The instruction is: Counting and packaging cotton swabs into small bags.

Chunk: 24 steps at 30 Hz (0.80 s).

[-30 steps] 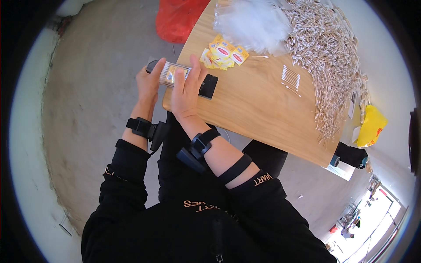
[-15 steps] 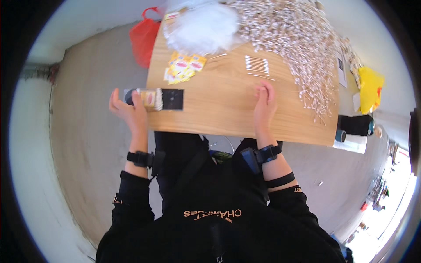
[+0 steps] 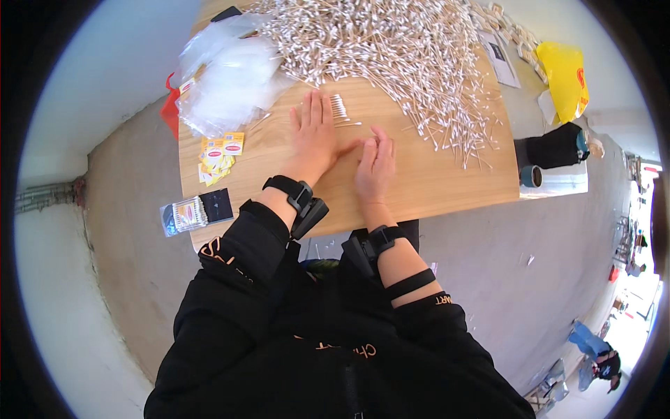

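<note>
My left hand [image 3: 314,136] lies flat on the wooden table with its fingers stretched out, beside a short row of cotton swabs [image 3: 339,106] and partly covering it. A single cotton swab [image 3: 348,124] lies just below that row. To the right, my right hand [image 3: 377,164] rests on the wood, its fingers loosely bent and its thumb out toward the left hand; I see nothing in it. At the table's left edge lies a clear bag of cotton swabs [image 3: 188,214], next to a flat black piece [image 3: 218,204]. No hand touches the bag.
A large heap of loose cotton swabs [image 3: 377,45] covers the far side of the table [image 3: 447,188]. Clear plastic bags [image 3: 234,87] and yellow paper cards [image 3: 218,157] lie at the left. A yellow bag [image 3: 562,80] and a dark cup [image 3: 531,176] stand beyond the right edge.
My left hand has left the bag of swabs and moved right to the swab row. My right hand stays near the row. The view has shifted and turned.
</note>
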Available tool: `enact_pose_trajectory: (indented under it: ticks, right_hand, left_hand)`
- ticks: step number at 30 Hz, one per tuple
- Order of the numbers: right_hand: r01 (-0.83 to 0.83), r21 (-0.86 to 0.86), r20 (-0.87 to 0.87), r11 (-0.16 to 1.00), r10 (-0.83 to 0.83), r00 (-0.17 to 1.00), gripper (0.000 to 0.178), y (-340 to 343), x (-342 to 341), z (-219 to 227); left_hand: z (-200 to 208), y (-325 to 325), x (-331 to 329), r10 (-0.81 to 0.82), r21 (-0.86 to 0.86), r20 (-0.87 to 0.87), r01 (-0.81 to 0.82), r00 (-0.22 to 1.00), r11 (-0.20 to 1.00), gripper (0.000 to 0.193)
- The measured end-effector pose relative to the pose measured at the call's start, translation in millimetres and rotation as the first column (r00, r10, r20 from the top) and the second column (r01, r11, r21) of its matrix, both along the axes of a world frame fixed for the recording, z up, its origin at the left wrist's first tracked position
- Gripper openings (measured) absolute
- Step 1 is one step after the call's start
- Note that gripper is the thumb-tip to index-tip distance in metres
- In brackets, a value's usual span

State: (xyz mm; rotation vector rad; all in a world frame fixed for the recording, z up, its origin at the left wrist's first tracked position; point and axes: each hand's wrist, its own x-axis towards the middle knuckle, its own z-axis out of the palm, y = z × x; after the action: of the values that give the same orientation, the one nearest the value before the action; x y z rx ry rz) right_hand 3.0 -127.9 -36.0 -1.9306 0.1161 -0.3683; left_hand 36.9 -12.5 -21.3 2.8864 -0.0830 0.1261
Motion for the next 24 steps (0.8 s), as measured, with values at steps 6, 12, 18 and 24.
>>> enact_pose_trajectory:
  ticks: [6, 12, 18, 24]
  right_hand:
    - [0.03, 0.159, 0.004, 0.987, -0.031, 1.0, 0.029, -7, -1, -2]
    - [-0.027, 0.39, 0.052, 0.921, 0.008, 0.999, 0.036, -13, -4, -10]
    - [-0.272, 0.439, 0.011, 0.856, 0.298, 0.954, 0.046, 15, -20, -1]
    - [-0.135, 0.755, 0.02, 0.642, 0.183, 0.983, 0.047, 9, -3, -5]
  left_hand:
    - [-11, -9, -46, -0.111, 0.015, 0.04, 0.111, 0.993, 0.994, 0.089]
    - [2, -10, -83, -0.156, -0.01, 0.01, 0.157, 0.988, 0.988, 0.088]
    - [9, -3, -88, -0.159, 0.095, -0.13, 0.172, 0.979, 0.98, 0.101]
    - [19, -3, -84, -0.136, -0.049, -0.169, 0.13, 0.976, 0.99, 0.111]
